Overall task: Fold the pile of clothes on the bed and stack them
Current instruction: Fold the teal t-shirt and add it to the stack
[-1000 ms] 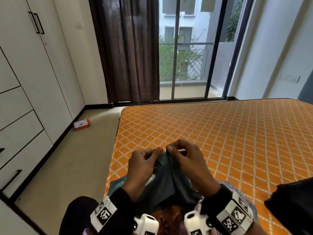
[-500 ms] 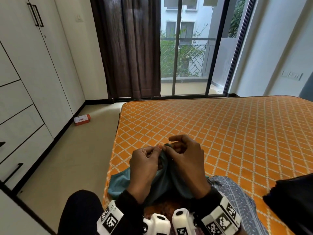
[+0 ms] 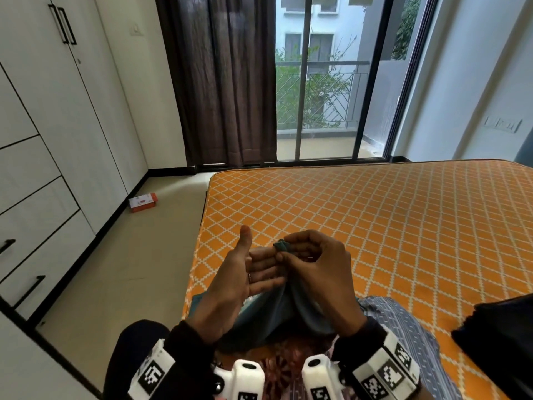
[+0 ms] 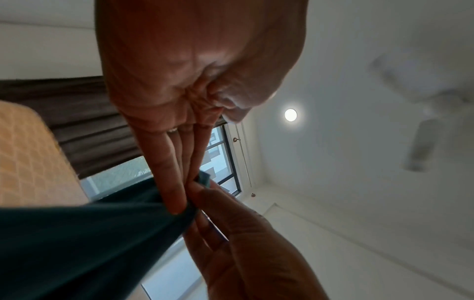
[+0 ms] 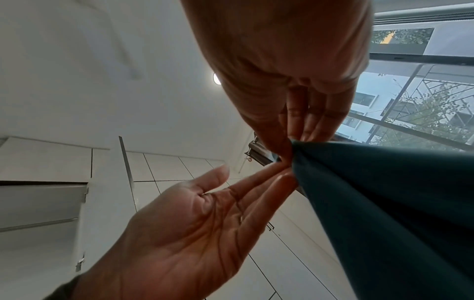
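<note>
A teal garment hangs bunched over the near corner of the orange bed. My right hand pinches its gathered top edge between thumb and fingers, lifted above the mattress. My left hand is flat with the thumb up, and its straight fingers lie against the cloth just below the pinch. The left wrist view shows the straight fingers pressed on the teal garment. In the right wrist view, my right hand nips the garment beside the open left palm.
A grey-blue patterned garment and a red patterned cloth lie under my wrists. A black garment sits at the bed's right edge. White wardrobe on the left; a small red-and-white box on the floor.
My left hand has let go of the teal garment's edge and opened flat, thumb raised. The right hand keeps its pinch on the cloth.
</note>
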A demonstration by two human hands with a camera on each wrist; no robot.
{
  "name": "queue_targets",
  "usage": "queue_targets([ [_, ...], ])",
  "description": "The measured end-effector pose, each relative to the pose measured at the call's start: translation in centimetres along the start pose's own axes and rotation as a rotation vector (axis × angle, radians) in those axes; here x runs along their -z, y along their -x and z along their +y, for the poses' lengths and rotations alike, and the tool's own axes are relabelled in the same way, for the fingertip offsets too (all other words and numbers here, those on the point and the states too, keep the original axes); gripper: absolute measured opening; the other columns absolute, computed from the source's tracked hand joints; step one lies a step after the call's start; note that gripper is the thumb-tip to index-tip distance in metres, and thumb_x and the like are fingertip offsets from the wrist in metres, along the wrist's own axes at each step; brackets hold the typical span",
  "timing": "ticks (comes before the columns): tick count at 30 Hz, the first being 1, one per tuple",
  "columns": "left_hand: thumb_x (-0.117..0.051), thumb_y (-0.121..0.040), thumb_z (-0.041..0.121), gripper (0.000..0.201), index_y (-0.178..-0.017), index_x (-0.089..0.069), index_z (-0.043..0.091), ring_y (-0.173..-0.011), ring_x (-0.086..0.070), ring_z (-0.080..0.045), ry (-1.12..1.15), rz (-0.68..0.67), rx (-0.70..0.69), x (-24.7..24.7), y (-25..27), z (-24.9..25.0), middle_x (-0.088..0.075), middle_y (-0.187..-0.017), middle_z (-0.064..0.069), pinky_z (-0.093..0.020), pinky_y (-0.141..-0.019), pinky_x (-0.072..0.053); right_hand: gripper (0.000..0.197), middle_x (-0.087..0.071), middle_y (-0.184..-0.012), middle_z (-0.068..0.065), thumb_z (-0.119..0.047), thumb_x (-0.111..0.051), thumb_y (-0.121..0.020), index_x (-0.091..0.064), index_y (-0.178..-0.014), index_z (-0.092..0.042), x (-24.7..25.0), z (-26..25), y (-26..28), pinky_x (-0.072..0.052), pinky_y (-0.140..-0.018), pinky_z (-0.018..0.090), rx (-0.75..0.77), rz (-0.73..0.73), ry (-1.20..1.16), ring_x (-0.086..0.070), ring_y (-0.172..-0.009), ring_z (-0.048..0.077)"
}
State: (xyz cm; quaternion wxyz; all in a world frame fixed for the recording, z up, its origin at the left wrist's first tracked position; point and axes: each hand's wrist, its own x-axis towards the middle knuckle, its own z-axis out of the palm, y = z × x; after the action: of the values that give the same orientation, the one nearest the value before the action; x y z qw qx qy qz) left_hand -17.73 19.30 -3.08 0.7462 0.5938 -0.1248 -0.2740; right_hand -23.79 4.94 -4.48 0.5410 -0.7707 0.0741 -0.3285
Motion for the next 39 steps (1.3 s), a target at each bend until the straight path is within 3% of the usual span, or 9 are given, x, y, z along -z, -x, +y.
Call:
queue_targets([
  [5,-0.059,-0.099,0.022,0.015,-0.108,-0.07,0.016,-0.105,-0.069,-0.015,-0.468,0.019,-0.299,1.0,-1.0,1.0,-0.075,-0.104,0.003,-0.028,-0.079,-0.058,0.018,-0.078,-0.083,-0.003,-0.001,-0.075,-0.083,-0.077,-0.09,-0.018,0.9,-0.5,-1.4,-0.062,-0.078,0.037,-0.016,-0.11,-0.066,-0.075,-0.08,0.014],
  [9,-0.072,-0.09,0.025,0.027,-0.113,-0.061,0.033,-0.117,-0.054,0.001,-0.795,-0.101,-0.428,1.8,-2.8,1.7,-0.061,-0.122,0.017,-0.024,-0.087,-0.046,0.018,-0.076,-0.089,0.003,0.002,-0.07,-0.088,-0.072,-0.096,-0.014,2.0,-2.1,-2.6,-0.06,-0.079,0.038,0.011,-0.241,-0.156,-0.075,-0.085,0.021],
  [13,-0.067,-0.085,0.034,0.028,-0.107,-0.067,0.016,-0.103,-0.064,-0.008,-0.742,-0.248,-0.43,2.5,-4.4,1.9,-0.069,-0.102,0.008,-0.028,-0.086,-0.051,0.019,-0.07,-0.086,0.003,0.009,-0.062,-0.091,-0.065,-0.098,-0.008,3.9,-4.2,-4.0,-0.054,-0.07,0.028,-0.001,-0.283,-0.34,-0.067,-0.079,0.015],
  [17,-0.066,-0.087,0.005,0.028,-0.096,-0.067,0.032,-0.084,-0.062,0.008,-0.887,-0.151,-0.558,2.7,-5.8,0.8,-0.068,-0.088,0.03,-0.008,-0.071,-0.045,0.02,-0.063,-0.092,0.012,0.005,-0.064,-0.091,-0.062,-0.1,-0.012,5.2,-6.2,-5.1,-0.051,-0.071,0.031,0.034,-0.33,-0.43,-0.062,-0.082,0.018],
  [20,-0.067,-0.087,0.01,0.026,-0.086,-0.065,0.036,-0.076,-0.061,0.011,-0.956,-0.127,-0.551,2.9,-6.5,0.0,-0.066,-0.079,0.033,-0.006,-0.068,-0.044,0.021,-0.06,-0.096,0.015,-0.003,-0.067,-0.085,-0.062,-0.101,-0.014,6.0,-7.3,-5.9,-0.05,-0.073,0.032,0.071,-0.339,-0.501,-0.061,-0.086,0.021],
  [23,-0.067,-0.086,0.034,0.014,-0.092,-0.074,0.024,-0.071,-0.066,0.0,-0.9,-0.064,-0.537,3.9,-6.9,-0.1,-0.071,-0.08,0.011,-0.015,-0.066,-0.048,0.02,-0.058,-0.096,0.017,-0.005,-0.066,-0.082,-0.06,-0.101,-0.012,7.3,-7.9,-6.8,-0.049,-0.074,0.032,0.111,-0.326,-0.503,-0.059,-0.087,0.023],
  [28,-0.067,-0.096,0.027,0.011,-0.089,-0.075,0.023,-0.079,-0.07,-0.022,-0.712,0.093,-0.495,5.3,-6.9,1.2,-0.074,-0.084,0.0,-0.042,-0.07,-0.058,0.018,-0.062,-0.094,0.01,0.008,-0.059,-0.089,-0.059,-0.097,-0.008,9.3,-7.4,-7.7,-0.052,-0.069,0.024,0.107,-0.259,-0.461,-0.06,-0.084,0.019],
  [31,-0.059,-0.1,0.023,0.014,-0.094,-0.072,0.02,-0.087,-0.069,-0.017,-0.68,0.091,-0.509,4.3,-6.8,1.7,-0.074,-0.089,0.002,-0.033,-0.075,-0.057,0.024,-0.063,-0.092,0.009,0.015,-0.052,-0.093,-0.059,-0.098,-0.007,9.0,-6.8,-8.0,-0.052,-0.068,0.023,0.1,-0.26,-0.435,-0.06,-0.082,0.018],
  [39,-0.04,-0.108,0.022,0.031,-0.117,-0.061,0.001,-0.094,-0.072,-0.019,-0.007,0.052,-0.219,1.6,-5.2,4.4,-0.072,-0.113,-0.015,-0.029,-0.076,-0.057,0.027,-0.063,-0.093,0.007,0.014,-0.054,-0.093,-0.063,-0.096,-0.01,10.6,-4.5,-10.2,-0.046,-0.069,0.032,0.017,-0.063,-0.323,-0.054,-0.089,0.026],
])
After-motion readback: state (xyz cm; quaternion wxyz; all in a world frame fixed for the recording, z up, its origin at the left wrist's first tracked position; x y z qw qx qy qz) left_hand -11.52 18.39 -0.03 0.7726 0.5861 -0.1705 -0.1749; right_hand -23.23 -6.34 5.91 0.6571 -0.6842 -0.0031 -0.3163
